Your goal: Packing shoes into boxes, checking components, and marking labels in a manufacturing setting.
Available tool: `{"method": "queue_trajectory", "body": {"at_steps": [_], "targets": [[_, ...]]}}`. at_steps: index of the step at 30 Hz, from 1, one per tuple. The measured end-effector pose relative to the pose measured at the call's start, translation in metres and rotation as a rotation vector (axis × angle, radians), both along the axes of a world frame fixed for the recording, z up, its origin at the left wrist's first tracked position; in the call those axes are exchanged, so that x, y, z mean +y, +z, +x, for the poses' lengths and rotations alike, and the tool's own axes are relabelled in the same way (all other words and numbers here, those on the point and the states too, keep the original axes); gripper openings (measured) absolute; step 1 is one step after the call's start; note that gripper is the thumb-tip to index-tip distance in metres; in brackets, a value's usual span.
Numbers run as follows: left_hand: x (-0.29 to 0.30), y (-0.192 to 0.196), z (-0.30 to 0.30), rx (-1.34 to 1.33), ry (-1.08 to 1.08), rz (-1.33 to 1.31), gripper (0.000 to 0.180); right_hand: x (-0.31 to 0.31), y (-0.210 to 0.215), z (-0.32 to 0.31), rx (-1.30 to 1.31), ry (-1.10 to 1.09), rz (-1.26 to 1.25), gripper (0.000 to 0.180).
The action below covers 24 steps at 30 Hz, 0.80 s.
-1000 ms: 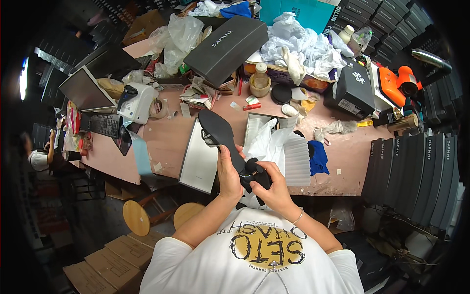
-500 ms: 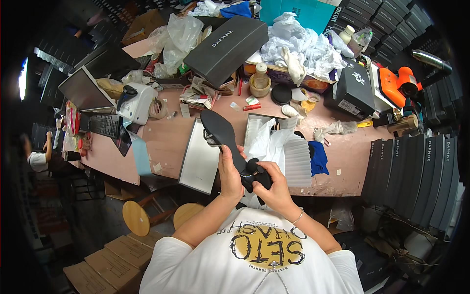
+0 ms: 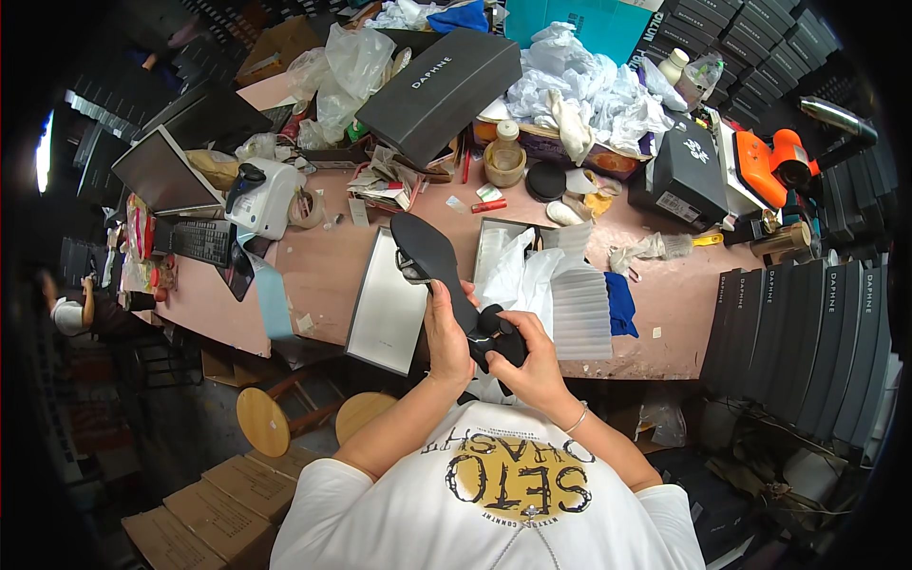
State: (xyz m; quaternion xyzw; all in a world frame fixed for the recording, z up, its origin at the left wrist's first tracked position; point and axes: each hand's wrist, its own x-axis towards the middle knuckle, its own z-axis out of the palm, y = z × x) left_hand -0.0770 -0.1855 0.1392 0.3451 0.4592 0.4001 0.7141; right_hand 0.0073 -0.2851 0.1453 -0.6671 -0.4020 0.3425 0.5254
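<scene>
A black heeled sandal (image 3: 439,261) is held up in front of me, sole side showing, its toe pointing away to the left. My left hand (image 3: 448,332) wraps around the middle of the sole. My right hand (image 3: 530,361) grips the heel end, with the thumb pressed near the ankle strap; part of the strap is hidden by the fingers. Beneath it on the table lies an open shoebox lid or tray (image 3: 388,304), pale inside. Just right of the sandal, white tissue paper (image 3: 524,275) spills from an open box, with a ribbed foam sheet (image 3: 579,309) beside it.
A closed dark shoebox (image 3: 442,95) rests on clutter at the back. Crumpled white paper (image 3: 579,90) is heaped right of it. A blue cloth (image 3: 620,304) and brush (image 3: 674,247) lie right. Dark shoeboxes (image 3: 798,342) line the right edge; a computer keyboard (image 3: 201,242) sits left.
The foam sheet has shifted slightly to the right. My hands and the sandal have hardly moved. At the far left, another person's arm has changed position.
</scene>
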Motion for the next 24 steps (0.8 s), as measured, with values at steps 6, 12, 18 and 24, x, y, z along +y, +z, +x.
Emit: {"method": "queue_trajectory", "body": {"at_steps": [6, 12, 18, 24], "targets": [[-0.001, 0.001, -0.002, -0.022, 0.000, 0.000, 0.051, -0.001, -0.002, 0.000, -0.008, 0.008, 0.007, 0.046], [-0.003, -0.002, -0.003, -0.042, 0.015, -0.006, 0.050, -0.004, -0.003, 0.000, -0.032, 0.018, 0.010, 0.045], [0.006, 0.002, -0.010, -0.165, 0.018, -0.216, 0.051, -0.025, -0.006, 0.008, 0.145, -0.154, 0.042, 0.049], [-0.002, 0.003, -0.010, -0.285, -0.076, -0.346, 0.056, -0.017, 0.029, 0.000, -0.633, 0.202, 0.326, 0.038]]}}
